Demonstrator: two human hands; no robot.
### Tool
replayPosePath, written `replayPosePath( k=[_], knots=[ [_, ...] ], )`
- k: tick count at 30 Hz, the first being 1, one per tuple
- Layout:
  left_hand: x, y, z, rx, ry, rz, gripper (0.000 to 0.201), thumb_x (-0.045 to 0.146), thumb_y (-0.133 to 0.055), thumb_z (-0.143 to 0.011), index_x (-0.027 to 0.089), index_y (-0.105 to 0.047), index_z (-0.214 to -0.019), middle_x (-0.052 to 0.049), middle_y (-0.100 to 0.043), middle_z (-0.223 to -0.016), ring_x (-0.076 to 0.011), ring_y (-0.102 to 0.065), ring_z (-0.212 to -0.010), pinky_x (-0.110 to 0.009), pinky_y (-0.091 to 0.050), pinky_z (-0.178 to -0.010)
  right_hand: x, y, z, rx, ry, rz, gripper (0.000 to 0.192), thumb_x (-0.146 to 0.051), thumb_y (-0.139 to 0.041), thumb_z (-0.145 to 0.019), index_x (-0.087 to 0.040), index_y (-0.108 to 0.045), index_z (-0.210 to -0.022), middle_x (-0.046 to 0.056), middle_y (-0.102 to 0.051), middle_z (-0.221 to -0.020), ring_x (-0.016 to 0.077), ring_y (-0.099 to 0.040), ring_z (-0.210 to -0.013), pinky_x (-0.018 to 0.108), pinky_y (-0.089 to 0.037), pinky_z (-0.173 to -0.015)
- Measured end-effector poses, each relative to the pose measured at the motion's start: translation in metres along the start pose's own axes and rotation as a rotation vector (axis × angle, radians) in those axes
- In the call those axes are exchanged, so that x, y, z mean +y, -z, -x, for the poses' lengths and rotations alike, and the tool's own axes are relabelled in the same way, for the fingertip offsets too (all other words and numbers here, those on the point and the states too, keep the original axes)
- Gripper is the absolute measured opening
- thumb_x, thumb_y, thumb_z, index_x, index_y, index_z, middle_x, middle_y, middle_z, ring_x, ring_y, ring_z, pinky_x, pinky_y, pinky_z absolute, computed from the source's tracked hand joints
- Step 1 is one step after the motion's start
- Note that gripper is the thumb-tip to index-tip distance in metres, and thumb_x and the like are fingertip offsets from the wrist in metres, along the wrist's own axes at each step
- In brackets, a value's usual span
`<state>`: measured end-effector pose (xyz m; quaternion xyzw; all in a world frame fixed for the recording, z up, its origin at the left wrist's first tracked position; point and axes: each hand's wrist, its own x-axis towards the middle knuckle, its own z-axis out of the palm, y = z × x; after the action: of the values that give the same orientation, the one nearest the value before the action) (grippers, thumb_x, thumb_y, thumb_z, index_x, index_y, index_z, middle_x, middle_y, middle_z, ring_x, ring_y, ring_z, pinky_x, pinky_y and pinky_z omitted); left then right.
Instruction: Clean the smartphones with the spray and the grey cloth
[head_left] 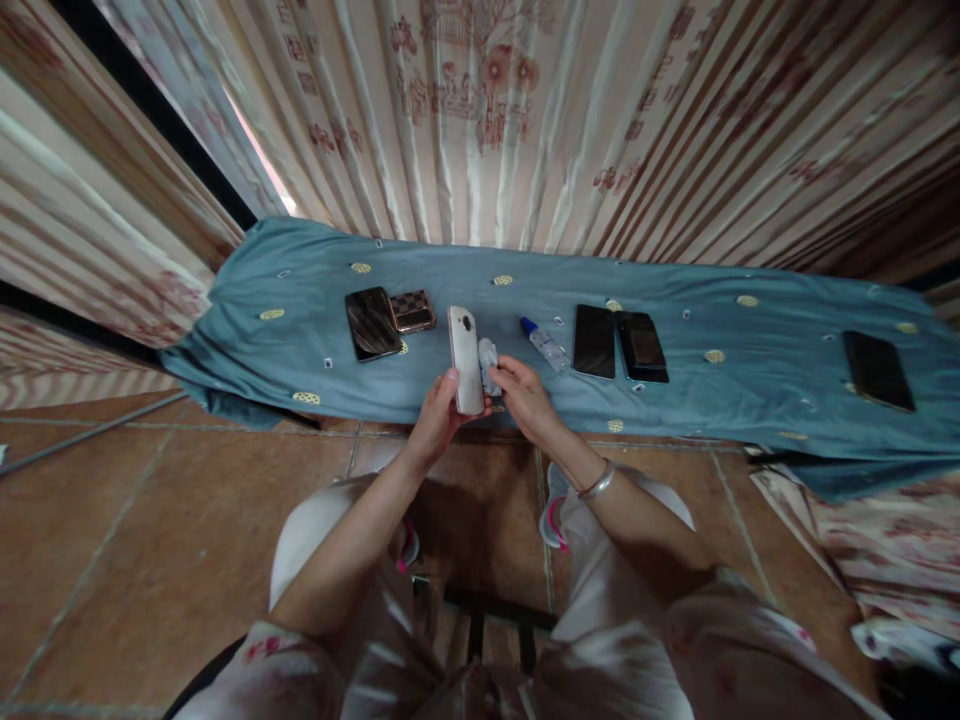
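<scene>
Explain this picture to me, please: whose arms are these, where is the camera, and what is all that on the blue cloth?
There is no machine here. A camera worn on a person's head looks forward and down, so the two arms are that person's own. The left hand holds a white phone upright, its back with the round lens facing the camera. The right hand, with a bangle on the wrist, presses a small white cloth against the phone's side. In front is a long surface under a blue cloth. On it lie a dark phone, a checkered case, a small bottle with a blue cap, and three more dark phones to the right. Patterned curtains hang behind.
</scene>
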<state>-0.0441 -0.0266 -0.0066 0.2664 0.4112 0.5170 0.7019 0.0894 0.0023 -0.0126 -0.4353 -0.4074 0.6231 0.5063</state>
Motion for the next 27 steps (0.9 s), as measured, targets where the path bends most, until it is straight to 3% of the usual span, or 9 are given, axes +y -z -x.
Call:
replayPosePath(
  k=[7,17,22,27],
  knots=[
    [0.005,-0.004,0.007,-0.023,0.019,-0.01,0.058,0.051,-0.072,-0.075,0.02,-0.054,-0.12,-0.003,-0.072,-0.09,-0.0194,-0.071,-0.081,-0.034,-0.057,-0.075,-0.007,-0.005,0.007,-0.019,-0.05,0.034,0.042,-0.05,-0.081,-0.06,-0.021,-0.067,-0.088,-0.003,-0.065,-0.074,0.0117,-0.055,-0.063,0.022,-0.042,-0.053],
    [0.006,0.0,0.005,0.011,0.041,-0.098,0.072,0.049,-0.072,-0.074,0.025,-0.048,-0.137,-0.004,-0.072,-0.098,-0.0193,-0.069,-0.082,-0.032,-0.055,-0.072,-0.008,-0.006,0.008,-0.036,-0.02,0.096,0.041,-0.054,-0.078,-0.064,-0.021,-0.07,-0.087,0.0,-0.071,-0.079,0.0184,-0.064,-0.078,0.028,-0.05,-0.069],
    [0.004,0.005,-0.001,0.069,-0.087,-0.119,0.056,0.04,-0.078,-0.068,0.019,-0.063,-0.118,-0.005,-0.071,-0.107,-0.0211,-0.064,-0.104,-0.028,-0.05,-0.085,-0.007,-0.004,0.007,-0.035,-0.022,0.1,0.037,-0.052,-0.078,-0.064,-0.021,-0.072,-0.084,0.0,-0.07,-0.079,0.017,-0.062,-0.078,0.027,-0.048,-0.069],
    [0.011,0.004,-0.002,-0.008,-0.102,-0.053,0.038,0.035,-0.077,-0.065,0.018,-0.069,-0.098,-0.006,-0.072,-0.108,-0.0229,-0.06,-0.115,-0.029,-0.046,-0.093,-0.004,-0.004,0.006,-0.06,-0.076,0.032,0.039,-0.052,-0.08,-0.062,-0.02,-0.074,-0.085,-0.001,-0.071,-0.078,0.0155,-0.061,-0.075,0.025,-0.046,-0.067]
  ],
)
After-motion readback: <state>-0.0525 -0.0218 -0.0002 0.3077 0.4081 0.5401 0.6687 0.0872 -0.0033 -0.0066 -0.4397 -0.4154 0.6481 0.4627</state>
